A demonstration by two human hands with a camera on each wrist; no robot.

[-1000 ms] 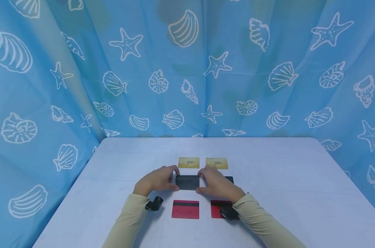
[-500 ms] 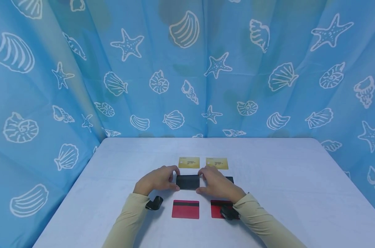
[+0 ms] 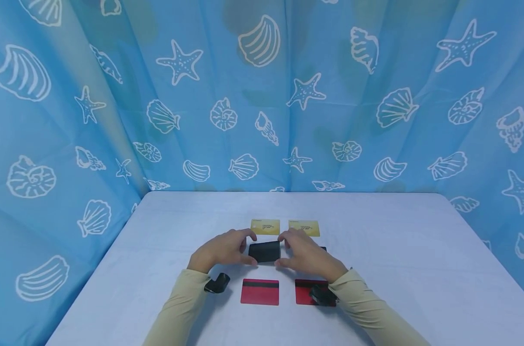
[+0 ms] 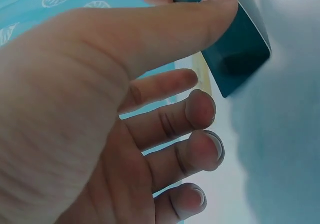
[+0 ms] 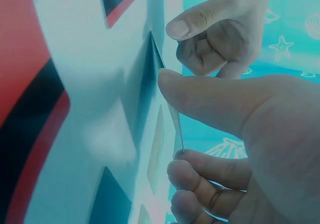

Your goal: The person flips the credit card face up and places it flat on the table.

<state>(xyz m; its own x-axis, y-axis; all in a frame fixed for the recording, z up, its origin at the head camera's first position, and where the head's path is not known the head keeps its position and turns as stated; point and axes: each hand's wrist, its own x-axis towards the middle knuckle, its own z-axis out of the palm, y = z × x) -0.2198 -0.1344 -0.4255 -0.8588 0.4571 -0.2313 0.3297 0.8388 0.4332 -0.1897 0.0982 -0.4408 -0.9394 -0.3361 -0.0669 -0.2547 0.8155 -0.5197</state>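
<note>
In the head view, a black card is tilted with its right end raised above the white table. My right hand pinches that end between thumb and index finger, as the right wrist view shows the card edge-on. My left hand is at the card's left end, fingers loosely bent. In the left wrist view its thumb overlaps the card, while the right wrist view shows the left thumb apart from it. A second black card is mostly hidden behind my right hand.
Two yellow cards lie behind the hands, side by side. Nearer to me are a red card and another red card, partly covered by the right wrist camera. A blue seashell curtain stands behind the white table.
The black card has gone from lying flat to tilted, its right end lifting in my right hand. My left hand has shifted slightly right.
</note>
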